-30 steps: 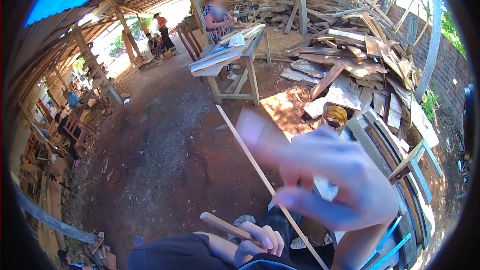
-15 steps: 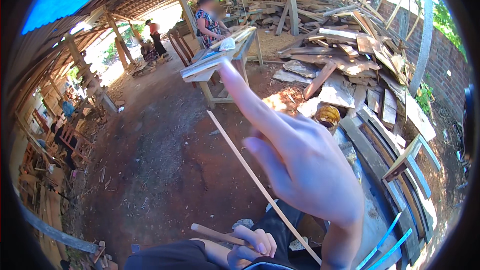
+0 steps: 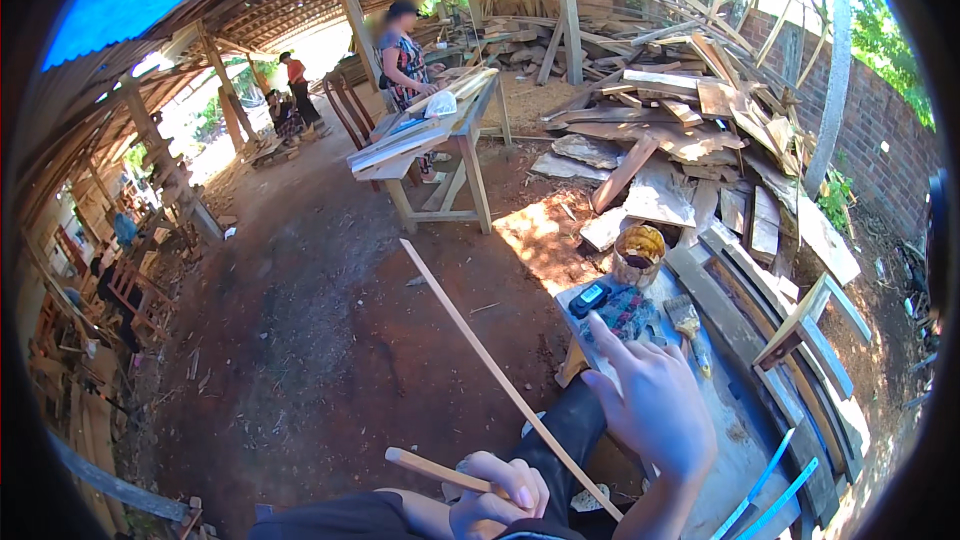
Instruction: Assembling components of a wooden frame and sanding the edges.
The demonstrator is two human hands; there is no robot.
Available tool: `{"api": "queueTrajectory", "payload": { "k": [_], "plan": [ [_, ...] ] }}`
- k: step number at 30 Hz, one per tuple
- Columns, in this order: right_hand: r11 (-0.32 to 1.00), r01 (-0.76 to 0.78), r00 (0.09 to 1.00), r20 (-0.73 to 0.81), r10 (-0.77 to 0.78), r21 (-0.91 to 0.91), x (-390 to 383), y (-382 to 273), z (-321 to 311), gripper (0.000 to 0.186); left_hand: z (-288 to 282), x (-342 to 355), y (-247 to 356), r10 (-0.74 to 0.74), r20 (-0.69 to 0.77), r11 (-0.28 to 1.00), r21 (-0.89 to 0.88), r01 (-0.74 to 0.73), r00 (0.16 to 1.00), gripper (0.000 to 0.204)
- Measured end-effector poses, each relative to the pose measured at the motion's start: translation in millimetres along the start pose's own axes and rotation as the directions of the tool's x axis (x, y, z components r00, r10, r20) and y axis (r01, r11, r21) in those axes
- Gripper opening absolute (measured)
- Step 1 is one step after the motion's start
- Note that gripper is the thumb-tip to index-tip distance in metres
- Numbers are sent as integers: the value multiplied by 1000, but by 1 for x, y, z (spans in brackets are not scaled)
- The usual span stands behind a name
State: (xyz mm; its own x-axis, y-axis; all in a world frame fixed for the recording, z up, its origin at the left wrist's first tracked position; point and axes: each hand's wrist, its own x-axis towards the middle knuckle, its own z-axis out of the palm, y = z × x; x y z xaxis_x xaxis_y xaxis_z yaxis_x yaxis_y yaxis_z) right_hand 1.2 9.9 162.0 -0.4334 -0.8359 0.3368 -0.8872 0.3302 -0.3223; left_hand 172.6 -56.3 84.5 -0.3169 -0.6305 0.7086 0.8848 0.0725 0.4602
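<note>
My left hand rests low by my lap, its fingers wrapped round a short wooden stick. That stick points out to the left. To the right, my right hand is raised over the near side of a workbench. Its index finger stretches forward and its thumb stands apart, with nothing held. Just beyond the fingertip are a small black device with a pale face and a crumpled bluish cloth. A long thin wooden strip slants between my hands; its lower end lies near my right forearm.
On the bench are a stained round pot, a paintbrush, dark wooden frame pieces and blue strips. A person stands at another wooden table. Scrap boards pile up behind.
My right hand has drawn back and down to the right from its outstretched reach, uncovering the black device, cloth and brush. My left hand still grips the stick.
</note>
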Motion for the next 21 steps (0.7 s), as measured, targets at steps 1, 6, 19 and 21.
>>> {"api": "queueTrajectory", "payload": {
  "k": [1,6,19,21],
  "plan": [
    [997,-66,996,54,64,43,-4,9,3,57,0,1,1,-13,3,1000,6,13,1000,22],
    [986,-146,983,-105,154,77,44,16,-33,78,5,2,3,-134,17,989,59,133,991,24],
    [979,156,987,26,-161,131,21,-10,-8,54,-20,-2,-16,-180,207,979,-62,196,962,26],
    [992,84,996,2,-85,93,-6,3,-3,54,-26,-7,-13,-180,253,973,-95,209,951,27]
  ]
}}
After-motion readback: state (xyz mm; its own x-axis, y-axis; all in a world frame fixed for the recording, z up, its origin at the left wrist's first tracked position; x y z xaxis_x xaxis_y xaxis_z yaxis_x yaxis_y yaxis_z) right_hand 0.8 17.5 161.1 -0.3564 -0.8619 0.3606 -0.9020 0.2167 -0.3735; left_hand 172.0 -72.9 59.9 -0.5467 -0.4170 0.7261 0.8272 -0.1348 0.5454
